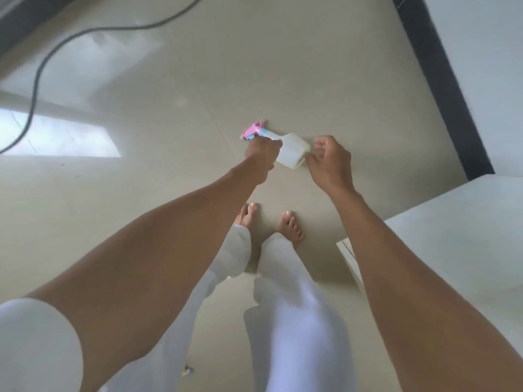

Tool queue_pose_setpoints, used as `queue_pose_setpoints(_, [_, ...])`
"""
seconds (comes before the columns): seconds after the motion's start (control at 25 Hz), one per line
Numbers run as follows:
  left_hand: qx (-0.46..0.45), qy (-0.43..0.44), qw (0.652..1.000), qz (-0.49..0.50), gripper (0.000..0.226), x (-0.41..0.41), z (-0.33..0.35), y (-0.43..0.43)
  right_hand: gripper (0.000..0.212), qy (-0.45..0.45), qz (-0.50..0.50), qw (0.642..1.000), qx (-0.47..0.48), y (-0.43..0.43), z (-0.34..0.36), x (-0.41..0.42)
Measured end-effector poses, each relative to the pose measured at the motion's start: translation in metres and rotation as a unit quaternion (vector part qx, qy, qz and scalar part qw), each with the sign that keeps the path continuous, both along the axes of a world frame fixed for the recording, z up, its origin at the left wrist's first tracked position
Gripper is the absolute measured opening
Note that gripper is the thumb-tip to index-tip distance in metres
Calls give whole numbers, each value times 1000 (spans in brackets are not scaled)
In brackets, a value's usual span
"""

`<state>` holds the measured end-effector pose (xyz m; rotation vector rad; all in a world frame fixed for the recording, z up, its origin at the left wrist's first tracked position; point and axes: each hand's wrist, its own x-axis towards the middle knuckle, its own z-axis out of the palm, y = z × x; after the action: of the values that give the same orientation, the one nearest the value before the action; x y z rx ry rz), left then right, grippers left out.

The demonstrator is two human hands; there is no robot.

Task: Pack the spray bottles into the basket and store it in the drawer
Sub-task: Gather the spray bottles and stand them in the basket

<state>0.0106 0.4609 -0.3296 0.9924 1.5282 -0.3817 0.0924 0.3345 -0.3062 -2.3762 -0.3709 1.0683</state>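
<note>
A white spray bottle (293, 149) with a pink and blue trigger head lies on its side on the beige tiled floor, head pointing left. My left hand (261, 155) reaches down and closes around its neck, just below the trigger. My right hand (329, 161) hovers at the bottle's base with curled fingers, its thumb touching or nearly touching the bottom edge. No basket or drawer is in view.
My bare feet (290, 227) and white trousers stand just behind the bottle. A grey cable (36, 80) curves across the floor at the left. A white surface (452, 236) juts in at the right, and a dark strip (441, 80) runs along the wall.
</note>
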Motion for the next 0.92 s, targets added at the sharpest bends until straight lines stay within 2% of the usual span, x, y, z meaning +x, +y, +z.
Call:
queue_pose_setpoints(0.04, [-3, 14, 1000, 10, 8, 3, -22, -2, 45, 1, 26, 1000, -15, 7, -24, 8])
queue_pose_setpoints(0.12, [-30, 31, 999, 31, 32, 6, -58, -10, 53, 10, 79, 996, -44, 18, -64, 17])
queue_pose_setpoints(0.2, [-53, 28, 997, 47, 45, 11, -86, -18, 62, 28, 118, 990, -66, 28, -95, 24])
queue_pose_setpoints(0.36, [-83, -1, 991, 109, 42, 12, -121, -18, 68, 65, 163, 979, -102, 39, -134, 26])
queue_pose_setpoints(0.52, [-112, -21, 986, 124, 54, 7, -123, -11, 62, 40, 143, 986, -78, 33, -136, 17])
queue_pose_setpoints(0.68, [-112, -28, 987, 112, 51, 1, -72, -17, 65, 0, 78, 996, -37, 17, -79, -8])
queue_pose_setpoints(0.8, [-113, -46, 991, 58, 58, -11, 5, -27, 65, -48, 33, 998, -12, -3, 8, -42])
queue_pose_setpoints(0.92, [-91, -85, 992, -11, 59, -29, 97, -42, 46, -62, -12, 998, 26, -30, 113, -71])
